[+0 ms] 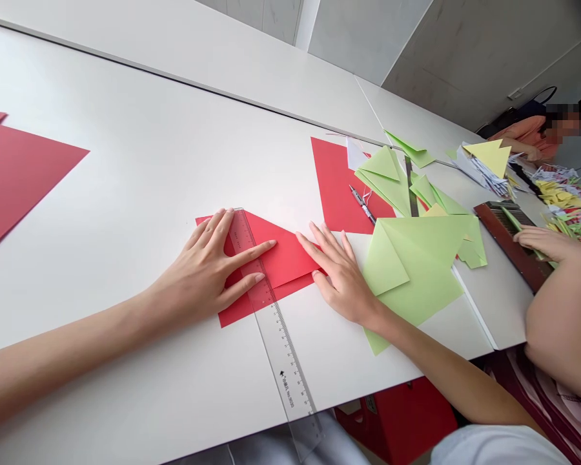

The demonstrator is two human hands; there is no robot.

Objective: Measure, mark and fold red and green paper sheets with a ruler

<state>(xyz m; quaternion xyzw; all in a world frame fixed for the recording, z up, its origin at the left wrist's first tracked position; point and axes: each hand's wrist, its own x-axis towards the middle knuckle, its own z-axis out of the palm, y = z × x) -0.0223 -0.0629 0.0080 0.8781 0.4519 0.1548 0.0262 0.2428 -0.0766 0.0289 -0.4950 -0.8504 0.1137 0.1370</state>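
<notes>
A partly folded red paper (290, 255) lies on the white table. Across its left part runs a clear plastic ruler (281, 349), whose lower end sticks out past the table's near edge. My left hand (217, 258) presses on the ruler and paper with its fingers spread. On the right end of the red paper rests my right hand (339, 274), fingers apart, its fingertips touching the folded part. Neither hand is wrapped round anything.
Green folded papers (421, 258), a second red sheet (336, 194) and a pen (363, 205) lie to the right. Red paper (24, 174) is at far left. Another person's hand (537, 240) is at right, near a dark red board (508, 242); someone sits farther back.
</notes>
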